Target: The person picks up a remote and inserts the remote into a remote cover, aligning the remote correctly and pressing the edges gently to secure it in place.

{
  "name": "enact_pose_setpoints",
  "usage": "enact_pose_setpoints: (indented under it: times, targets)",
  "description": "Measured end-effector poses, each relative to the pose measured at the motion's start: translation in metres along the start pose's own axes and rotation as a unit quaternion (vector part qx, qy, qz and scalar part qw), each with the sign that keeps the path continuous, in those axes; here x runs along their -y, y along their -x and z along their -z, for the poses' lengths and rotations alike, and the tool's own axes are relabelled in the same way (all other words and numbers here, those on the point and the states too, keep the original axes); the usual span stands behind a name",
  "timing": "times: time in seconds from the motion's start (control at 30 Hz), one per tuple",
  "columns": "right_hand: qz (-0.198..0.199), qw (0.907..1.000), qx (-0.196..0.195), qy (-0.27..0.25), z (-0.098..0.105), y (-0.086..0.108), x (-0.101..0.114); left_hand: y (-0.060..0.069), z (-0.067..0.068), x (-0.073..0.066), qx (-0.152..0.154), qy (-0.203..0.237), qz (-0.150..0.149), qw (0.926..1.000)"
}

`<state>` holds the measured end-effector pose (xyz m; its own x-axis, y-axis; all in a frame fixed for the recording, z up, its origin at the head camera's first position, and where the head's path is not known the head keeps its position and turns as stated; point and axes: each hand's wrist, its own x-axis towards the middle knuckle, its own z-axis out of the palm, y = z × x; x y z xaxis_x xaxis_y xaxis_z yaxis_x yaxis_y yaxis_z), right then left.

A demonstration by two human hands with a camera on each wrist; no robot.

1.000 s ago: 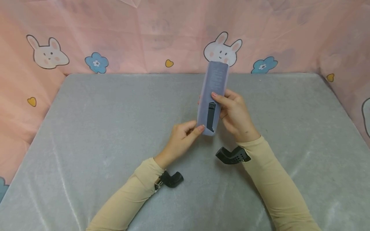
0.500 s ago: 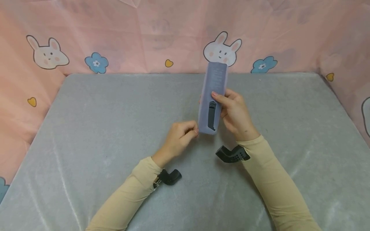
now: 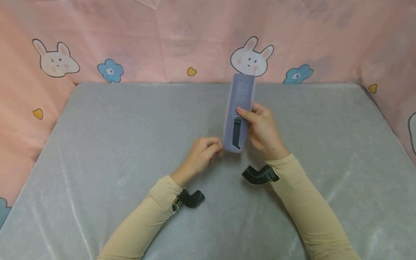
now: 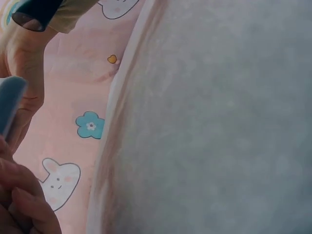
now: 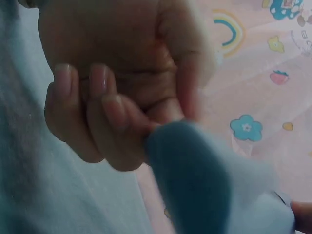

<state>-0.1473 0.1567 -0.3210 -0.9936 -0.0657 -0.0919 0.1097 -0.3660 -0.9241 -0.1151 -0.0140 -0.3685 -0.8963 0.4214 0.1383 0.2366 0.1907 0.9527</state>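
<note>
A long, slim lavender case (image 3: 231, 134) with a black inset strip (image 3: 236, 133) and faint pale lettering is held up off the table, tilted slightly to the right. My right hand (image 3: 264, 130) grips its right side, the thumb lying on the face with the lettering and the other fingers mostly behind. At the lower left corner, my left hand (image 3: 203, 153) has its fingers curled, with thumb and index finger at the edge. The right wrist view shows that thumb and index finger meeting at the rounded end of the case (image 5: 190, 175); the thumb is blurred there.
A grey cloth-covered table (image 3: 130, 151) spreads under both hands. Pink printed fabric (image 3: 208, 32) with rabbits, flowers and hearts stands around its back and sides. A black wrist camera (image 3: 191, 198) sits on the left wrist, another black camera (image 3: 260, 175) on the right.
My left thumb has slid off the face of the case to its lower left edge. The case has dipped slightly in my right hand, which keeps its grip.
</note>
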Motion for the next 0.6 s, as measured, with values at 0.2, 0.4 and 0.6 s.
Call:
enact_pose_setpoints:
  times: [0.2,0.4,0.6]
  targets:
    - [-0.013,0.9999,-0.006,-0.005,-0.004,0.001,-0.004,0.002,-0.007,-0.001,-0.051,-0.040,-0.020,0.9977]
    - [-0.024,0.9989,-0.004,-0.040,-0.006,0.002,-0.007,0.006,-0.013,-0.004,-0.098,0.017,-0.043,0.9941]
    - [-0.023,0.9985,0.004,-0.049,-0.007,0.004,-0.005,0.007,-0.015,-0.005,-0.120,0.044,-0.074,0.9890]
